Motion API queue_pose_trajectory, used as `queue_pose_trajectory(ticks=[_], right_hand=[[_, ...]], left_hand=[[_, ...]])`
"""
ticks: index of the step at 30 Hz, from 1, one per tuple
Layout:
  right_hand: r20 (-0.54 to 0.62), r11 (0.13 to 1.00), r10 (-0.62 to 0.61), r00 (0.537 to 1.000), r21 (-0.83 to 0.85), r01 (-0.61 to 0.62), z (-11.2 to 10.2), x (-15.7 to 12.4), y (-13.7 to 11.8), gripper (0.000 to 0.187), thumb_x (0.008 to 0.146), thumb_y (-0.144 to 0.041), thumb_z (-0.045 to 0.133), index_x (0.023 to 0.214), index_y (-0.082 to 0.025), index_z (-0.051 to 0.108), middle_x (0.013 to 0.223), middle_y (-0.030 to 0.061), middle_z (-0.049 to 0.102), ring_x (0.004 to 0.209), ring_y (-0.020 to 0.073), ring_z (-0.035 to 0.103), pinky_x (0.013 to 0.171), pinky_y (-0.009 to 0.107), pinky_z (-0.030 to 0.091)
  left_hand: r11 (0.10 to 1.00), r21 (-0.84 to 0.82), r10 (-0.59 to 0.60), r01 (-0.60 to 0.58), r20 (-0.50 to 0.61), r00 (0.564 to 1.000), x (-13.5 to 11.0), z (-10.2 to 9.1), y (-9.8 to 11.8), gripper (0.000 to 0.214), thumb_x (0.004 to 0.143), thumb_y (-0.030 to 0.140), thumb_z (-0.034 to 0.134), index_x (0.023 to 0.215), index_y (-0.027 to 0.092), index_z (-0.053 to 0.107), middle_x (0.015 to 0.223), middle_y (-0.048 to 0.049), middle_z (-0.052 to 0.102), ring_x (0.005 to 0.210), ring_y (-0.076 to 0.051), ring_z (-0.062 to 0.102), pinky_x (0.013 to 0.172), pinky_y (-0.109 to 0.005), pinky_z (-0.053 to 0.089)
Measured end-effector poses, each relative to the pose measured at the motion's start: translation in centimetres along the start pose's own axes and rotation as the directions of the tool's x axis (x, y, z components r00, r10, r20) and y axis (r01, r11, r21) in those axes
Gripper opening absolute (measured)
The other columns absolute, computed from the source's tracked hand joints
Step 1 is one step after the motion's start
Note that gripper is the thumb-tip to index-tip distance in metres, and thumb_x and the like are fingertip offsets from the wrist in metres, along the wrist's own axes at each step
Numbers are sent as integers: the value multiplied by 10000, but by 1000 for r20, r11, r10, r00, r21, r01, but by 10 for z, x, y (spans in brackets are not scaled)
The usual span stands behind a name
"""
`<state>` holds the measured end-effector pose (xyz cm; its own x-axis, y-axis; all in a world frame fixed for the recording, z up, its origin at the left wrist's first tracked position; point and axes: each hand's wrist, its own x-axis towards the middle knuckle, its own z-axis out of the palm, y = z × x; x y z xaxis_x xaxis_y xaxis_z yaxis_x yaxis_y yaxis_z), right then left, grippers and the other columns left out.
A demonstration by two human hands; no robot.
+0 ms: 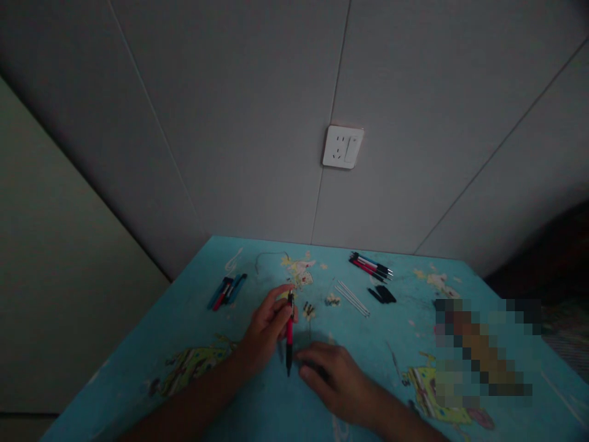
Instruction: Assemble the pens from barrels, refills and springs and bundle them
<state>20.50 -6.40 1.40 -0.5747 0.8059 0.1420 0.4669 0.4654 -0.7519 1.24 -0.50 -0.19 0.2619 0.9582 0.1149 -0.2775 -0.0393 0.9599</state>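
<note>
Head view: red pen [289, 334], inside hidden, in left fingers [281, 315].

Pen [289, 336]: one unit, slim, with a red barrel, black lower grip section and black upper section. It is gripped near its upper end by the left hand [274, 316]. Long axis runs away from the wearer, button end farthest, pointed end nearest. Pointed end projects free of the fingers; whether the writing point is extended cannot be determined.

No readable text, no legible labels, brands, numbers or signs
</note>
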Motion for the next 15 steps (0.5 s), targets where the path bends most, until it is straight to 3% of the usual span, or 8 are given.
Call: queue_pose_trajectory(ticks=[5,15], right_hand=[[-2,1000,-6,1000,8,6,-1,-1,2,258,991,-272,474,1176,-219,646,1012,56,691,935,179,650,850,300,496],[-1,1000,-11,1000,14,11,0,-2,5,246,1002,-291,460,1155,-218,639,1003,54,685,923,178,639,837,296,486]], left_hand=[[997,-82,-10,10,2,1000,3,-3,0,311,939,401,577,1190,239,492,773,25,580,522,-56,419,479,-160,350],[997,-79,1,-1,-7,1000,4,-2,-4,289,955,383,556,1193,241,474,793,22,599,515,-47,425,469,-155,348]])
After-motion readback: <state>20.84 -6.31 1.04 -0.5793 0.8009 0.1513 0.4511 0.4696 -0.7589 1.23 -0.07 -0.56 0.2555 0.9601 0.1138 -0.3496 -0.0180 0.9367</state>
